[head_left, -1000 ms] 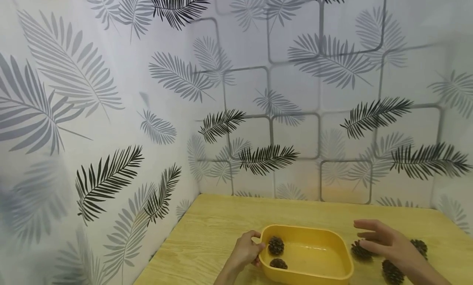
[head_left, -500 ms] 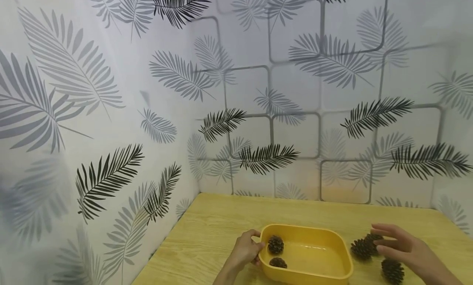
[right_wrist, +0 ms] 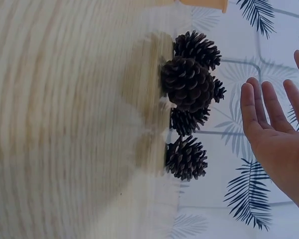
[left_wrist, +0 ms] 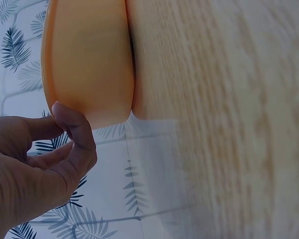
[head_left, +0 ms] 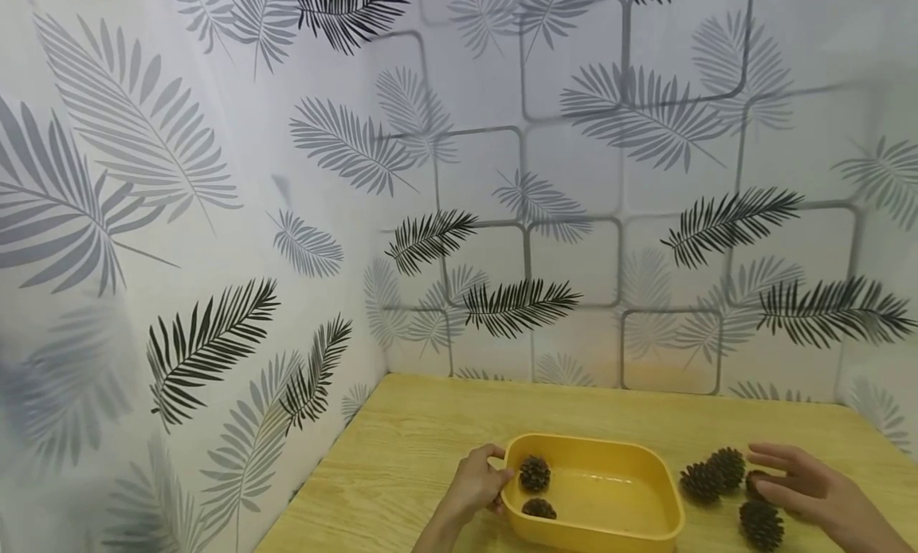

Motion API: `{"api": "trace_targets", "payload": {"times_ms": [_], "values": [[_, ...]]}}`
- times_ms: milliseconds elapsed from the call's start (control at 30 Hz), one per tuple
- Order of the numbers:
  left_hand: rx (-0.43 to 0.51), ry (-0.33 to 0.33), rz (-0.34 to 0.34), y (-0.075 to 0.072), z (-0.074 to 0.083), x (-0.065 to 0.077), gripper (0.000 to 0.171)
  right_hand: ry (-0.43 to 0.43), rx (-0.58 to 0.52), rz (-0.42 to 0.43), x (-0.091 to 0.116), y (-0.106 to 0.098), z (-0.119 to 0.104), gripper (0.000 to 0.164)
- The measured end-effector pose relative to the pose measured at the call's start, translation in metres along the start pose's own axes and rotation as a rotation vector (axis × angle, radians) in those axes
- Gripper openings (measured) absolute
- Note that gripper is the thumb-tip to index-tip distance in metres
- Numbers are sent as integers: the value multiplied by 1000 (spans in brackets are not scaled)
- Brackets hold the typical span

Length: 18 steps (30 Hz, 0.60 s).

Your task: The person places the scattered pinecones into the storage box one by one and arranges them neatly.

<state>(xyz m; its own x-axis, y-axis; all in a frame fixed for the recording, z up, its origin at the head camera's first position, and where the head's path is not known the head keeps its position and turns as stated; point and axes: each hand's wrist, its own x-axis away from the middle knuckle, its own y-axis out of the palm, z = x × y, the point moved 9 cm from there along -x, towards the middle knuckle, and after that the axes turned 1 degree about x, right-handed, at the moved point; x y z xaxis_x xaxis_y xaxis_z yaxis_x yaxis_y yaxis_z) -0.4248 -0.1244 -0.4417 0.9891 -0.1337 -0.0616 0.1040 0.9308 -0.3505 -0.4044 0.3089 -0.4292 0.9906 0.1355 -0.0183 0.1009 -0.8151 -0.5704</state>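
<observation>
My left hand [head_left: 469, 485] pinches the left end of a yellow plastic basin [head_left: 610, 539]; in the left wrist view its fingertips meet the rim of the basin [left_wrist: 89, 64]. Two brown pine cones, one [head_left: 534, 474] behind the other [head_left: 539, 509], lie inside at that end. Over the table to the right, my right hand [head_left: 825, 489] hovers with fingers extended, holding nothing. Partly behind its thumb and fingers is a pine cone [head_left: 757, 484]; another pine cone [head_left: 762, 526] lies just left of the wrist. The right wrist view shows the hand [right_wrist: 276, 124] apart from the clustered cones [right_wrist: 188, 83].
Two more pine cones, a nearer one [head_left: 701, 483] and a farther one [head_left: 727, 467], lie close together between the basin and my right hand. The light wood-grain table [head_left: 402, 433] meets walls covered in a leaf-print sheet [head_left: 459, 178] at the back and left.
My right hand has moved right, away from the basin, and the cones it covered have come into view. The left hand keeps its hold on the basin.
</observation>
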Motion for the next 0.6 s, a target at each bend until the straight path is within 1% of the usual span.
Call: {"api": "trace_targets", "payload": {"times_ms": [133, 333, 467, 600], "values": [[5, 1, 6, -1, -1, 1, 33, 17, 37, 6, -1, -4, 9, 85], [12, 3, 10, -1, -1, 2, 32, 28, 47, 3, -1, -5, 18, 86], [6, 4, 6, 0, -1, 2, 33, 26, 46, 2, 0, -3, 20, 83], [23, -1, 7, 0, -3, 0, 33, 31, 58, 5, 1, -2, 20, 80]]}}
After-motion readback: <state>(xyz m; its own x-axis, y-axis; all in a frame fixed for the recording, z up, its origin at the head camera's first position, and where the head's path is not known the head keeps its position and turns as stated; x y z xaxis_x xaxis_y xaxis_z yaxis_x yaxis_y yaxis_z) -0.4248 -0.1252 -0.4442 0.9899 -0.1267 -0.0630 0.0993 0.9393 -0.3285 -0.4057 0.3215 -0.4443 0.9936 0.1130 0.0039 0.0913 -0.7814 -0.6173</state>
